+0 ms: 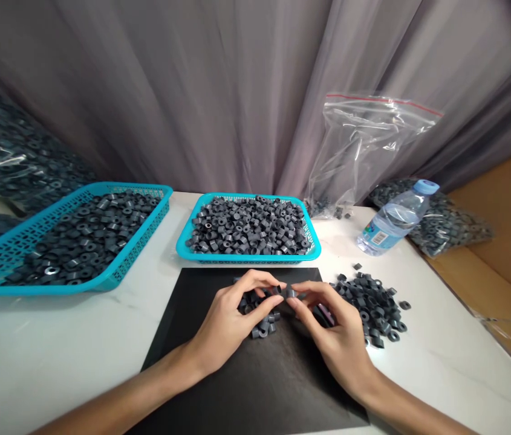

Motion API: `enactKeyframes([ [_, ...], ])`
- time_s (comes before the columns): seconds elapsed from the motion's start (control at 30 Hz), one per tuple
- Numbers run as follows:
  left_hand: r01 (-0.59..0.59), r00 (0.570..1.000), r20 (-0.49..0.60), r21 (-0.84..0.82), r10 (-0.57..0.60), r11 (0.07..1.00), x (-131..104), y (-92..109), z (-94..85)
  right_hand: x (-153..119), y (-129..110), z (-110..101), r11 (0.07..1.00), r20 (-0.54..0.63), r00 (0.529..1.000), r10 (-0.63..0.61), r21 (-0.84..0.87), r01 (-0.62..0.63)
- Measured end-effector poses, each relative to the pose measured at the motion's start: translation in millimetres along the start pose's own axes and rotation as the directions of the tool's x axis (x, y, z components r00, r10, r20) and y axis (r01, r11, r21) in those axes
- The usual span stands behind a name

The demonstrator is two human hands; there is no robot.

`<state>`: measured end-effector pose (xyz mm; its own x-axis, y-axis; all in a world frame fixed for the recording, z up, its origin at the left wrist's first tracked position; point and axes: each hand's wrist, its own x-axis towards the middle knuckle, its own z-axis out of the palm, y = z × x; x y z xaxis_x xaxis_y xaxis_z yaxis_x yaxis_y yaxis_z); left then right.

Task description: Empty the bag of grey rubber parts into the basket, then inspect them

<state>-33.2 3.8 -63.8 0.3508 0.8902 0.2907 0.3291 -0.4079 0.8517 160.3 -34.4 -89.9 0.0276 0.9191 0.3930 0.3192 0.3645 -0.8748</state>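
Note:
Over a black mat (255, 380), my two hands meet with their fingertips almost touching. My left hand (232, 311) pinches a small dark ring (277, 290) between thumb and forefinger. Thumb and forefinger of my right hand (332, 314) are closed on a small grey ring (290, 292). Part of a dark object with a pinkish edge (325, 314) shows under the right palm; its kind is hidden. A small pile of grey rings (264, 326) lies on the mat below my left fingers, partly covered by them. Beside my right hand, a larger pile of grey rings (373, 305) spreads on the table.
A turquoise basket (248, 258) full of grey rings stands behind the mat, another turquoise basket (119, 266) at left. Rightward are a water bottle (393, 217), a clear zip bag (355, 151), a filled bag (450, 223) and a cardboard box (504, 241). A large filled bag (14, 145) sits far left.

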Motion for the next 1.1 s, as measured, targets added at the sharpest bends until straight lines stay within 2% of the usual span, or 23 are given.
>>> enactKeyframes([
  [0.27, 0.052, 0.996, 0.078, -0.074, -0.046, 0.996, -0.5, 1.7, -1.2, 1.0, -4.2, -1.2, 0.999, 0.017, 1.000, -0.023, 0.025, 0.022],
  [0.4, 0.043, 0.998, 0.049, -0.081, -0.039, 0.996, 0.4, -1.0, 0.0, 3.1, -5.9, -1.4, 0.996, 0.020, 0.996, -0.084, 0.028, 0.083],
  [0.6, -0.007, 1.000, -0.009, -0.076, 0.006, 0.997, 1.5, -7.7, 2.7, 4.0, -5.9, -1.4, 0.996, 0.048, 0.995, -0.086, 0.021, 0.085],
  [0.83, -0.027, 1.000, 0.013, -0.069, 0.028, 0.997, 0.1, -6.0, 1.9, 2.3, -3.5, -1.3, 0.997, 0.061, 0.996, -0.070, 0.043, 0.068],
  [1.1, 0.062, 0.997, 0.047, -0.172, -0.055, 0.983, 0.1, -5.7, 2.4, 2.0, -1.5, -1.5, 0.996, 0.068, 0.996, -0.059, 0.076, 0.054],
])
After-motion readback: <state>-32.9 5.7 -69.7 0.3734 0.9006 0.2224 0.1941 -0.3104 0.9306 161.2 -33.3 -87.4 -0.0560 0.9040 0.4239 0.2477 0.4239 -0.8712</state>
